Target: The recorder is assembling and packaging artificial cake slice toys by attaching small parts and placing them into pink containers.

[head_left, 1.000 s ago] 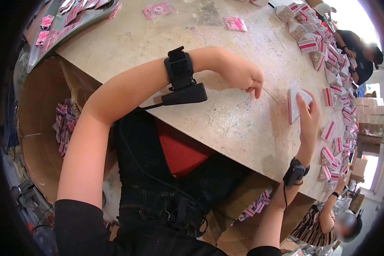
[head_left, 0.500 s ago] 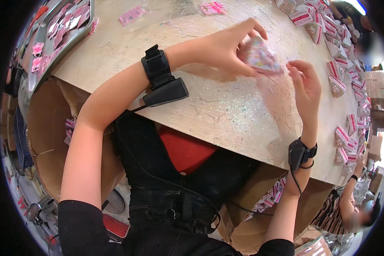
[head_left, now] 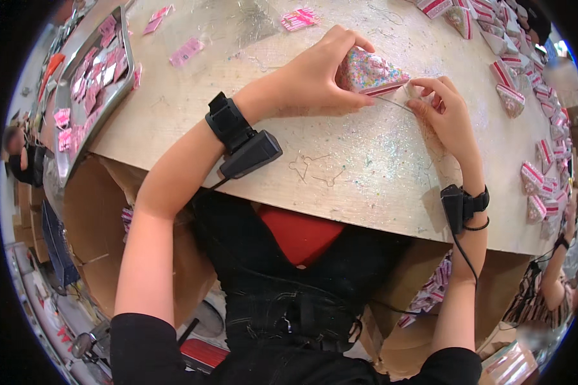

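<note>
My left hand (head_left: pixel 305 80) grips a cake-slice-shaped ornament (head_left: pixel 371 70) from its wide end, thumb below and fingers above. Colourful sprinkles cover the slice, and a pink-and-white band runs along its lower edge. The slice is held over the table with its point toward my right hand (head_left: pixel 449 119). At that point my right fingertips are pinched together on a thin wire or thread (head_left: pixel 395 102), which runs along under the slice's tip. Whether it is fastened to the slice I cannot tell. Bent thin wires (head_left: pixel 321 172) lie on the table below my hands, beside scattered glitter (head_left: pixel 379 163).
A metal tray (head_left: pixel 127 74) with pink cards stands at the left. More cards (head_left: pixel 187 51) and a pink striped packet (head_left: pixel 299 19) lie at the back. Many finished-looking slices (head_left: pixel 511 99) line the right side. Cardboard boxes (head_left: pixel 99 224) stand below the table edge; another person (head_left: pixel 549 292) sits at the right.
The slice has been turned and steadied, its sprinkled side now plain to see. My right hand has come closer to its tip, fingers now pinched on the thin strand. The whole view has shifted slightly.
</note>
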Available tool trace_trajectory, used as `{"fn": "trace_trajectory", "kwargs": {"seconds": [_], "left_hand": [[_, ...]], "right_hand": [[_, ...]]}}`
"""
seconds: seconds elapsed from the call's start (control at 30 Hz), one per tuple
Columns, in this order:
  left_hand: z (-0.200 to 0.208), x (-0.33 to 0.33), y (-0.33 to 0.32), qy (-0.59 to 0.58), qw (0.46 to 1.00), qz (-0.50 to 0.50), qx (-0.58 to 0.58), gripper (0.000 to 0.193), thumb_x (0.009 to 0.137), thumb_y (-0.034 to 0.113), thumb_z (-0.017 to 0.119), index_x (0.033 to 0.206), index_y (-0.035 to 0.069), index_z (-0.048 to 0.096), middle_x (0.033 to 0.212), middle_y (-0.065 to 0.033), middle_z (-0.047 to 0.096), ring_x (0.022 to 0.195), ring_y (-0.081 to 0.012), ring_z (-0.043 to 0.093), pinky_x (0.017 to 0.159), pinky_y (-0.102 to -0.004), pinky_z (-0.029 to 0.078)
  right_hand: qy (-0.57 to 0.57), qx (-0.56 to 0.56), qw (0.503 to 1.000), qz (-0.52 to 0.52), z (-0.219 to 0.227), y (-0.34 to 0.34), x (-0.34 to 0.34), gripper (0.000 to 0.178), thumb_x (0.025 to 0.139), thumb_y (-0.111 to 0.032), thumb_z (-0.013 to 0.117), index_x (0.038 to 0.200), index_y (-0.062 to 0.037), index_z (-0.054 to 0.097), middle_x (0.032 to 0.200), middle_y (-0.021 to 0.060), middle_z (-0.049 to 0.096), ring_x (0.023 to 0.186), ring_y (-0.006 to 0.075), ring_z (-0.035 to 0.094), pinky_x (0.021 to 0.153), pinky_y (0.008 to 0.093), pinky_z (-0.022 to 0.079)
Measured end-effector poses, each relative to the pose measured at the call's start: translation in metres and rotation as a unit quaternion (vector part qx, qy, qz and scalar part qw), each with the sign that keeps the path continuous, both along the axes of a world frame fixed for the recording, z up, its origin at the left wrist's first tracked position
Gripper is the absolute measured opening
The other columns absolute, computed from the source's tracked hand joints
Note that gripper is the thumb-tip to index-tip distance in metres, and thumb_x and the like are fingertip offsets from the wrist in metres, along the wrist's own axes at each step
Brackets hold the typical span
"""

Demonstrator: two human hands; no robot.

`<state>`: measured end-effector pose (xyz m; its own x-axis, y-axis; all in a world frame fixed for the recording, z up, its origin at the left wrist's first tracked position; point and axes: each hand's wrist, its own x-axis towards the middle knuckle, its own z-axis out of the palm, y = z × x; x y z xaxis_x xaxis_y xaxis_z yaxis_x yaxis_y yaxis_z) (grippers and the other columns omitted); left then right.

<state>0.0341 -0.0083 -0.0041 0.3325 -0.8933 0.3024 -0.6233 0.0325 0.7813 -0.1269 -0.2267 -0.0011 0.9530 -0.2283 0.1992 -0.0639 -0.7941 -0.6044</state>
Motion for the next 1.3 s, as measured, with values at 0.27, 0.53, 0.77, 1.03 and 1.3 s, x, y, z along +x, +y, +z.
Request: {"fn": "trace_trajectory", "kwargs": {"seconds": [0.27,0.53,0.77,1.03,1.3], "left_hand": [[-0.006,0.004,-0.003,-0.066,0.997,0.022,-0.028,0.062,0.078,0.026,0.078,0.126,0.003,0.047,0.111,-0.0100,0.048,0.101,-0.0170,0.053,0.082,-0.0276,0.047],[-0.007,0.025,-0.007,-0.061,0.965,0.237,-0.093,0.031,0.090,0.013,0.055,0.118,0.000,0.056,0.113,-0.0166,0.054,0.109,-0.0224,0.055,0.086,-0.0327,0.051],[-0.026,0.039,-0.008,-0.147,0.949,0.272,-0.057,0.037,0.086,0.011,0.055,0.122,0.001,0.058,0.118,-0.0183,0.051,0.113,-0.0270,0.051,0.091,-0.0360,0.047],[-0.024,0.039,-0.004,-0.239,0.920,0.304,0.062,0.031,0.081,0.015,0.060,0.110,0.005,0.062,0.109,-0.0175,0.055,0.107,-0.0344,0.047,0.095,-0.0431,0.037],[-0.009,0.037,-0.005,-0.055,0.955,0.279,0.088,0.021,0.086,0.018,0.060,0.101,0.004,0.065,0.095,-0.0111,0.060,0.083,-0.0186,0.057,0.073,-0.0322,0.047]], "right_hand": [[-0.046,-0.008,0.999,-0.006,-0.010,-0.009,0.001,0.030,0.078,-0.018,0.076,0.104,-0.0055,0.067,0.084,0.0019,0.054,0.069,0.0112,0.046,0.065,0.0248,0.042],[-0.076,0.011,0.997,-0.010,-0.013,-0.007,0.001,0.028,0.080,-0.017,0.075,0.105,-0.0066,0.068,0.081,0.0019,0.053,0.067,0.0116,0.045,0.064,0.0250,0.042],[-0.066,0.016,0.998,0.000,-0.012,-0.011,-0.006,0.030,0.079,-0.023,0.075,0.099,-0.0052,0.063,0.082,0.0042,0.053,0.070,0.0158,0.047,0.066,0.0285,0.043],[-0.080,0.032,0.996,-0.015,-0.018,-0.009,-0.005,0.034,0.076,-0.021,0.079,0.098,-0.0040,0.060,0.080,0.0017,0.051,0.070,0.0122,0.043,0.064,0.0262,0.040],[-0.077,0.049,0.996,0.012,-0.022,-0.019,-0.001,0.031,0.075,-0.019,0.079,0.095,-0.0033,0.060,0.079,0.0019,0.053,0.070,0.0121,0.044,0.065,0.0262,0.041]]}}
